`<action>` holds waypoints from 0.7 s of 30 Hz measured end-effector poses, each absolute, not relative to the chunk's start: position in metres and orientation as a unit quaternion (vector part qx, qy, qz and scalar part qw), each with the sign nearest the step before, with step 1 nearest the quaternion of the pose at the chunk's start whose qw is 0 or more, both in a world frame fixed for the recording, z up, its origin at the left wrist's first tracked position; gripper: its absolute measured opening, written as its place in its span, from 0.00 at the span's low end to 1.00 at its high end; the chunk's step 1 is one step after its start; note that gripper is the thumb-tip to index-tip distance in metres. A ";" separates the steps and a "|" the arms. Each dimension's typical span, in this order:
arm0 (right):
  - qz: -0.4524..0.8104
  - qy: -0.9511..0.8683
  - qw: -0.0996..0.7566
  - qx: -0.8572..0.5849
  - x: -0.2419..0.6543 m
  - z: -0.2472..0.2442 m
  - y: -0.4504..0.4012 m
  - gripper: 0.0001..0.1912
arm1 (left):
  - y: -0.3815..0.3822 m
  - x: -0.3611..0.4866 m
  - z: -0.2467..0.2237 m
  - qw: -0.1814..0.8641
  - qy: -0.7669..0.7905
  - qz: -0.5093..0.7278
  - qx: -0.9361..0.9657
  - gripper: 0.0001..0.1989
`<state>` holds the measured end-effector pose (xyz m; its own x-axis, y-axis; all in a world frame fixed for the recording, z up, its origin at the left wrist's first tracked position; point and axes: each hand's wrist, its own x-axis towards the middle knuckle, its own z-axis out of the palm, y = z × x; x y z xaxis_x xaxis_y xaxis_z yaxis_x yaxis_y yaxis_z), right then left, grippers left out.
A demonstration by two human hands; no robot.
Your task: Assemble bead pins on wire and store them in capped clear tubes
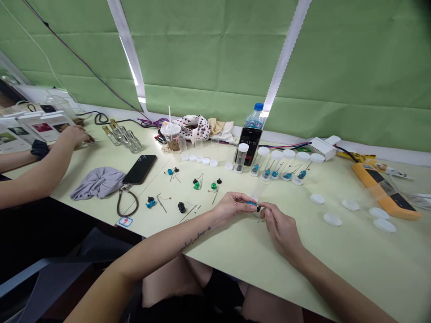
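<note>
My left hand (232,207) pinches a small blue plastic part (251,203) with a round black knob (258,208) at its end. The fingertips of my right hand (280,226) are closed at that knob, touching it or very close. A thin metal rod (258,219) points down between the hands. On the table to the left lie small sets of parts: a green piece (213,185), another green piece (196,184), a black piece (182,207) and a blue piece (150,203), with bent metal wires (162,202) beside them.
Beyond my hands stand capped clear tubes (276,165) holding blue parts, and a phone (249,142) showing a timer against a water bottle (255,117). White caps (332,219) and an orange device (384,188) lie right. At left are a black phone (140,169), grey cloth (98,182) and another person's hand (76,134).
</note>
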<state>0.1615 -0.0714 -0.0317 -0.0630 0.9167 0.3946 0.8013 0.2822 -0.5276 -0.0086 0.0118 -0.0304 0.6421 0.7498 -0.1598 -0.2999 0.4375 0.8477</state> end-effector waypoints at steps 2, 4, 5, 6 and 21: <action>0.090 -0.725 0.338 -0.593 0.162 -0.033 -0.071 0.16 | 0.011 -0.009 -0.030 0.803 0.268 0.326 0.420 0.18; 0.090 -0.727 0.336 -0.593 0.163 -0.034 -0.071 0.16 | 0.011 -0.009 -0.029 0.804 0.267 0.326 0.419 0.18; 0.090 -0.727 0.335 -0.592 0.164 -0.034 -0.070 0.16 | 0.011 -0.009 -0.028 0.804 0.268 0.327 0.418 0.18; 0.090 -0.728 0.334 -0.591 0.164 -0.035 -0.070 0.16 | 0.011 -0.009 -0.027 0.805 0.270 0.326 0.417 0.19; 0.098 -0.733 0.318 -0.593 0.163 -0.035 -0.068 0.17 | 0.010 -0.008 -0.029 0.805 0.266 0.334 0.412 0.19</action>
<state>0.1626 -0.0684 -0.0345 -0.0947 0.9316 0.3511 0.8073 0.2782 -0.5204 -0.0080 0.0104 -0.0285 0.6359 0.7565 -0.1531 -0.3176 0.4373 0.8414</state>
